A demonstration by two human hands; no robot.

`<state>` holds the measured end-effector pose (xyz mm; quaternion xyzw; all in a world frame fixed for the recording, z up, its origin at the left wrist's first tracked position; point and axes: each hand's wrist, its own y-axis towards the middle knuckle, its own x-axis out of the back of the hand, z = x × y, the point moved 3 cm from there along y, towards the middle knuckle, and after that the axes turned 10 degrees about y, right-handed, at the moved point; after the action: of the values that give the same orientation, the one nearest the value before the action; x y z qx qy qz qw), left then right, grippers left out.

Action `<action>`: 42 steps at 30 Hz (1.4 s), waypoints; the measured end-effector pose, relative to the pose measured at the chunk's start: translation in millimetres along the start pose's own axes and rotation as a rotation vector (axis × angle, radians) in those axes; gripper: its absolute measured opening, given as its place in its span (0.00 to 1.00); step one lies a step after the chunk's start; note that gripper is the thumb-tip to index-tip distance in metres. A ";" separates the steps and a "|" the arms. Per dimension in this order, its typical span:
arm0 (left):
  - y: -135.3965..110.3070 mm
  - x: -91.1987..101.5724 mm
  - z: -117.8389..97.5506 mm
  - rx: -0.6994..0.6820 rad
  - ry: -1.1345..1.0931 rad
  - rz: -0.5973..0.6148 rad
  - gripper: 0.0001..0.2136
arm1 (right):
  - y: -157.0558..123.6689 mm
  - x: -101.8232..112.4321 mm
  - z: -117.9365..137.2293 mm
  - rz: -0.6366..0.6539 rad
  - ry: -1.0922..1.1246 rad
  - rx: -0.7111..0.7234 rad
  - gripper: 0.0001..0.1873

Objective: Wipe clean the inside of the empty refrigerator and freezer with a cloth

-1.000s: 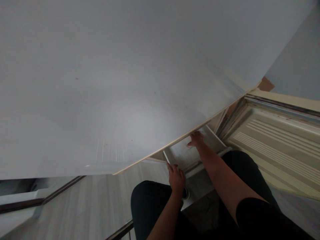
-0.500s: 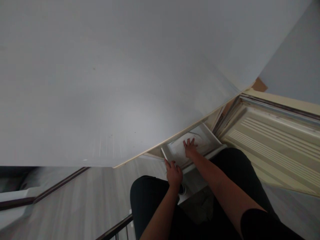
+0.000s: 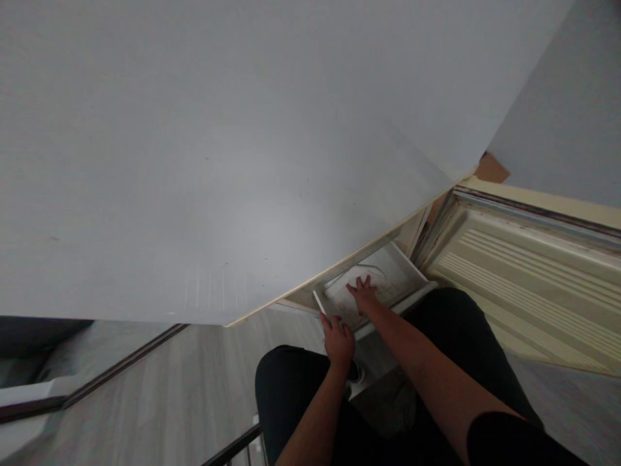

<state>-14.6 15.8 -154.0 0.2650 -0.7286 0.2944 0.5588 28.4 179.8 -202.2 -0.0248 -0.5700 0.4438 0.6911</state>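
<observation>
An open white drawer [image 3: 410,299] sticks out below the edge of a large white tabletop [image 3: 272,162]. At the drawer's left front corner, my left hand [image 3: 338,338] has its fingers curled over the edge. My right hand [image 3: 363,295] reaches inside with fingers spread, palm down on a flat, whitish, paper-like thing [image 3: 385,278] that lies on the drawer bottom. Its exact kind is too blurred to make out. The back of the drawer runs under the tabletop.
To the right stands a cream ribbed panel [image 3: 528,285] in a frame. A brown piece [image 3: 492,168] shows behind the tabletop's far right corner. My knees [image 3: 291,382] flank the drawer. Grey wood-look floor [image 3: 160,388] lies to the left, with a dark rail [image 3: 126,366] along it.
My right hand has slid slightly left over the whitish thing, its fingers spread wider. My left hand keeps its place at the drawer corner. The head view has shifted a little.
</observation>
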 end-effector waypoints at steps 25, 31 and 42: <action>-1.2 -4.0 1.7 -0.025 0.047 -0.051 0.11 | 25.2 -19.9 -21.5 -0.121 0.127 -0.030 0.69; -1.3 -5.1 4.0 -0.037 0.035 -0.064 0.11 | 23.6 -19.5 -22.1 -0.115 0.145 -0.020 0.67; -2.5 -0.4 -0.3 -0.018 0.038 -0.042 0.12 | 19.2 -15.3 -20.2 -0.110 0.158 -0.020 0.67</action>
<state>-12.5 14.3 -154.0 0.2695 -0.7147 0.2811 0.5810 34.2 191.1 -231.4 -0.0353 -0.5188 0.3958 0.7569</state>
